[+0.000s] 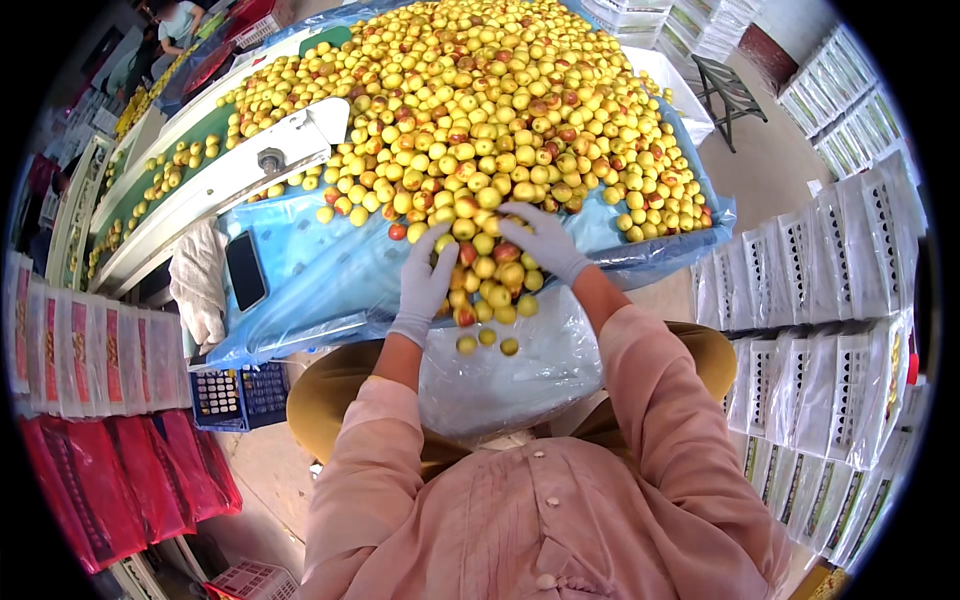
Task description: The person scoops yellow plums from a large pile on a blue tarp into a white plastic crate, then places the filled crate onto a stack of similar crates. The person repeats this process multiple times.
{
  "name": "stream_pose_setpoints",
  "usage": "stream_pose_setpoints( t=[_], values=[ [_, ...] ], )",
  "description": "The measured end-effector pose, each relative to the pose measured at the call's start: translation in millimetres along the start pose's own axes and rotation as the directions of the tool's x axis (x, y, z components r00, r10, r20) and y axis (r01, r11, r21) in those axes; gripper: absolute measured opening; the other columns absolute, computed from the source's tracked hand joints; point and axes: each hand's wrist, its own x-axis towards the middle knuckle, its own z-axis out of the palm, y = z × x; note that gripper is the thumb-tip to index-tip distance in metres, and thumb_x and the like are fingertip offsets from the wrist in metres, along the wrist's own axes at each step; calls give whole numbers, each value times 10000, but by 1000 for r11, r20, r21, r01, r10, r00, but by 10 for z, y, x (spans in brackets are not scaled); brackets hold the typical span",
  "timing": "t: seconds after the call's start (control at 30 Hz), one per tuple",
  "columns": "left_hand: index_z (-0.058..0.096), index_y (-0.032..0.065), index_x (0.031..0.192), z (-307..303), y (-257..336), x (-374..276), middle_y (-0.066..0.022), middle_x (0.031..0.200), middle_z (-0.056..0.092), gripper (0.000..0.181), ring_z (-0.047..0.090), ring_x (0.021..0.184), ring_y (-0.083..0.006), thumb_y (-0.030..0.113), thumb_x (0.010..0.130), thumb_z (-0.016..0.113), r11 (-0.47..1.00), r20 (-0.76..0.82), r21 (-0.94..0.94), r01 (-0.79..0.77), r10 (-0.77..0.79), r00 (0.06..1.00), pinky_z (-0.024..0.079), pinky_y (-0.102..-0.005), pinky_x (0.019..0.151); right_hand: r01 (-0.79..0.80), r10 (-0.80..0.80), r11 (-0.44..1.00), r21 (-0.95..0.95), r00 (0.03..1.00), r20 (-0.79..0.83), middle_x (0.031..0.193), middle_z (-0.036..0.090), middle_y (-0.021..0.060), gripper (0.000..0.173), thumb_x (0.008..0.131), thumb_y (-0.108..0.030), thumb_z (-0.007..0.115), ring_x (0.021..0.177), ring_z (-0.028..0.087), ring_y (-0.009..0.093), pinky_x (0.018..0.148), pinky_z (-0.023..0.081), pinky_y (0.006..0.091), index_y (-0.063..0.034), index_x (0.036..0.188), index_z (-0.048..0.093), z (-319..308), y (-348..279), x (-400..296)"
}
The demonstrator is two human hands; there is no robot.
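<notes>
A large heap of yellow-green and reddish jujube-like fruits (480, 112) covers the table, which is lined with blue plastic sheet (300, 262). My left hand (427, 277), in a thin pale glove, touches fruits at the left of a stream near the table's front edge, thumb and fingers apart. My right hand (541, 238), gloved alike, rests its curved fingers on fruits at the stream's right; whether it grips one I cannot tell. Between and below the hands, fruits spill over the edge onto a clear plastic bag (517, 375) at my lap, where several lie loose.
At left, a conveyor (180, 169) carries fruits; a cloth (199, 281) and a phone (246, 271) lie beside it. A blue crate (240, 397) stands below. Stacked bagged cartons (817, 262) line the right, red bags (127, 480) the lower left. Another person (178, 30) sits far back left.
</notes>
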Motion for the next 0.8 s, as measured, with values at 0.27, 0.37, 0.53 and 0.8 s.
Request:
stream_pose_setpoints(
  t=[0.27, 0.37, 0.53, 0.8],
  values=[
    [605, 68, 1314, -127, 156, -581, -225, 1182, 678, 391, 674, 1031, -405, 248, 970, 651, 955, 168, 217, -204, 169, 971, 536, -426, 896, 263, -149, 905, -335, 933, 329, 1009, 699, 153, 452, 900, -474, 691, 931, 682, 355, 810, 543, 430, -121, 1180, 660, 317, -372, -338],
    [662, 56, 1237, -243, 244, -690, -221, 1105, 705, 327, 701, 941, -370, 223, 956, 667, 965, 248, 178, -194, 147, 958, 553, -414, 828, 324, -207, 905, -277, 901, 380, 977, 702, 136, 414, 900, -472, 682, 925, 686, 352, 804, 548, 436, -116, 1111, 677, 235, -562, -543],
    [696, -7, 1216, -724, -35, -259, -45, 1056, 728, 344, 654, 930, -132, 266, 1055, 562, 990, -11, -97, 102, -103, 995, 538, -340, 854, 162, -150, 985, -60, 975, 162, 1047, 712, 110, 308, 919, -287, 713, 936, 695, 266, 869, 539, 357, -93, 1158, 707, -365, -399, -541],
    [435, 51, 1521, -934, -282, 638, -226, 1543, 448, 729, 454, 1410, -329, 606, 1063, 317, 681, 32, -640, 354, -437, 899, 310, -415, 1200, -433, 493, 786, 441, 869, -26, 1423, 539, 110, 634, 1020, -610, 474, 1252, 533, 270, 1048, 442, 417, -170, 1474, 527, -1196, 581, -56]
  ],
)
